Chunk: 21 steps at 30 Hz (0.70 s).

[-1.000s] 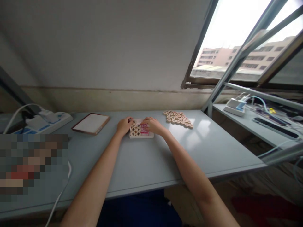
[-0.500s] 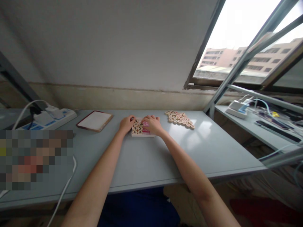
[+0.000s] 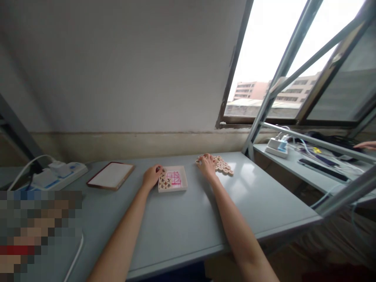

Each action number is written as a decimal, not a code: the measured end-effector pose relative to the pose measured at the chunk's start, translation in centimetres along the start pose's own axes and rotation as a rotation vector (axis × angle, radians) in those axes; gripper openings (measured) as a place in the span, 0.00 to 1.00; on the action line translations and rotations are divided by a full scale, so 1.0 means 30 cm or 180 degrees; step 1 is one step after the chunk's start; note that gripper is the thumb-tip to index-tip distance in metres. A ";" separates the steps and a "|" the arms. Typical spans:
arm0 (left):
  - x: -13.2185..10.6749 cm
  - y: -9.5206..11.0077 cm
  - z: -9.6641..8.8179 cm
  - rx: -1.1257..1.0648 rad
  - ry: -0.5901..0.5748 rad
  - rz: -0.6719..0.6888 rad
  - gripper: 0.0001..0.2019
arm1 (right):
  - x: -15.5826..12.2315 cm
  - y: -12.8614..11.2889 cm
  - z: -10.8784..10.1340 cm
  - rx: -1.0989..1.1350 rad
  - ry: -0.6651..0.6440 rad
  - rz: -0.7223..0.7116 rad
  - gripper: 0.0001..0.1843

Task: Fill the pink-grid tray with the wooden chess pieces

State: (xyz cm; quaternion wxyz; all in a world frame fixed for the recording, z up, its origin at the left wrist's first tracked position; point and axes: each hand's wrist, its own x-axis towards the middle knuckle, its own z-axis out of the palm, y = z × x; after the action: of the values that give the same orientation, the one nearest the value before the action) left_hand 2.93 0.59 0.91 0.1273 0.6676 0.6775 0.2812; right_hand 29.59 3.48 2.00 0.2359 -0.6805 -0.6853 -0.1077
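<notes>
A: Where is the white box (image 3: 176,190) placed?

B: It is set near the middle of the grey surface (image 3: 176,227), with its top uncovered. Round pieces (image 3: 165,183) marked with dark characters are gathered along its left side, and pink lines are seen on the bare floor to their right.

A: How is the left hand (image 3: 151,177) placed?

B: It is held against the box's left side, near the far corner, with the fingers curled. A small dark spot is seen at the fingertips, too small to be identified. How far the grip is closed, and whether the wall or a piece is grasped, cannot be told.

A: And the right hand (image 3: 208,166)?

B: It is reached out beyond the box's right side, and its bent fingers are lowered over the left end of the loose pieces (image 3: 225,167). The grip is partly curled; whether a piece is held in it cannot be told, since the fingertips are hidden.

A: How are the loose pieces laid?

B: They are clustered flat and close together, well to the right of the box and partly covered by the hand.

A: What else is seen?

B: A brown-edged white panel (image 3: 111,175) is laid flat to the left of the box, near a power strip (image 3: 76,170). Another person's hand (image 3: 367,145) is glimpsed at the far right edge.
</notes>
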 end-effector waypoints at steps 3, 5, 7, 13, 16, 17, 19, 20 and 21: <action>-0.003 0.007 -0.005 0.0005 -0.0024 -0.0018 0.14 | -0.011 0.010 0.000 -0.0176 0.0074 0.0000 0.15; -0.005 0.011 -0.007 -0.0010 -0.0034 -0.0048 0.14 | -0.013 -0.012 -0.011 -0.0032 0.0101 -0.0047 0.17; -0.005 0.011 -0.007 -0.0055 -0.0038 -0.0082 0.14 | -0.008 -0.055 -0.033 0.0421 -0.0009 -0.0099 0.17; 0.000 -0.003 -0.006 -0.0352 -0.0026 -0.0076 0.13 | -0.016 -0.223 -0.103 0.1919 -0.1759 -0.1374 0.18; 0.004 -0.006 -0.002 -0.0439 -0.0029 -0.0139 0.13 | -0.054 -0.273 -0.093 0.1885 -0.2172 -0.2232 0.21; 0.004 -0.006 -0.001 -0.0447 -0.0023 -0.0159 0.14 | -0.066 -0.283 -0.083 0.1828 -0.2086 -0.2356 0.21; 0.005 -0.005 0.001 -0.0452 0.0005 -0.0171 0.14 | -0.081 -0.296 -0.060 0.1765 -0.1883 -0.2404 0.21; 0.005 -0.005 0.002 -0.0453 0.0020 -0.0171 0.14 | -0.085 -0.299 -0.049 0.1739 -0.1835 -0.2350 0.20; 0.005 -0.005 0.002 -0.0458 0.0029 -0.0163 0.14 | -0.087 -0.300 -0.041 0.1705 -0.1823 -0.2288 0.19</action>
State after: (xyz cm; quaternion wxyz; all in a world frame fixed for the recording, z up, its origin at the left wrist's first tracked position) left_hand 2.84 0.76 0.81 0.1790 0.6379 0.6730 0.3288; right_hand 20.86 0.16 3.39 0.1531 -0.3207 -0.9158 0.1871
